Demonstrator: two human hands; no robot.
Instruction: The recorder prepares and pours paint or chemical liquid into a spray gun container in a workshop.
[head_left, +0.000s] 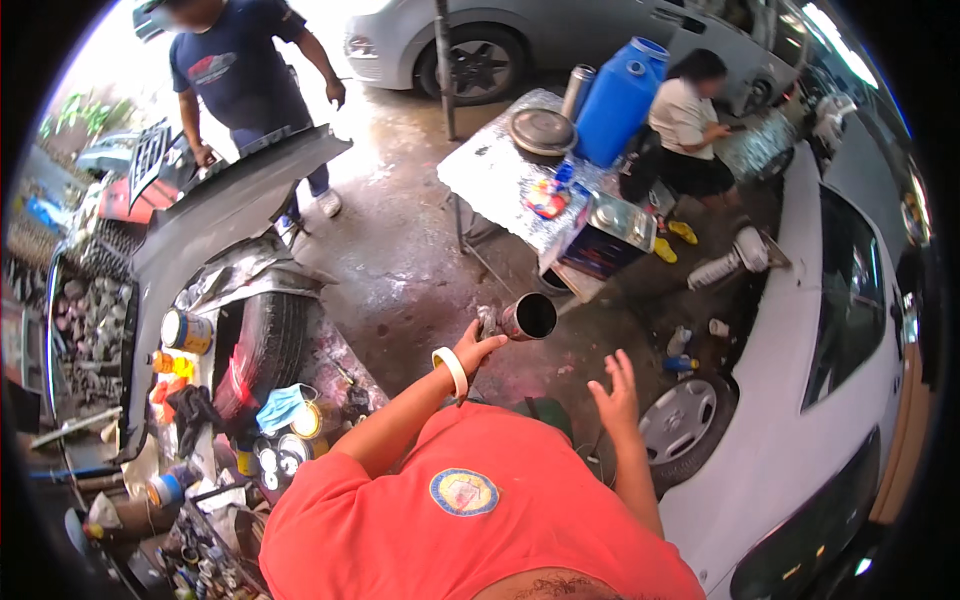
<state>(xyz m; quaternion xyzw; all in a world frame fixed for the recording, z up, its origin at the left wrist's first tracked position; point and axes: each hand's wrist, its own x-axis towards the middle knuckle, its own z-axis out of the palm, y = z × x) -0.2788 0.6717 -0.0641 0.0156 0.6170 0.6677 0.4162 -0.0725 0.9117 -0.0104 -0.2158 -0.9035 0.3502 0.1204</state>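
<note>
My left hand, with a pale band at its wrist, grips a spray gun by its handle, as far as can be seen. On the gun sits a cylindrical cup with a dark open mouth facing me. To the right, my right hand is raised with its fingers apart and holds nothing. Beyond the cup stands a foil-covered table. It bears a rectangular metal can, a round lid, a blue plastic jug and a metal cylinder.
A car bumper, a tire and paint cans crowd the left. A pale car flanks the right. One person stands behind the bumper; another person sits beyond the table. A post rises behind it.
</note>
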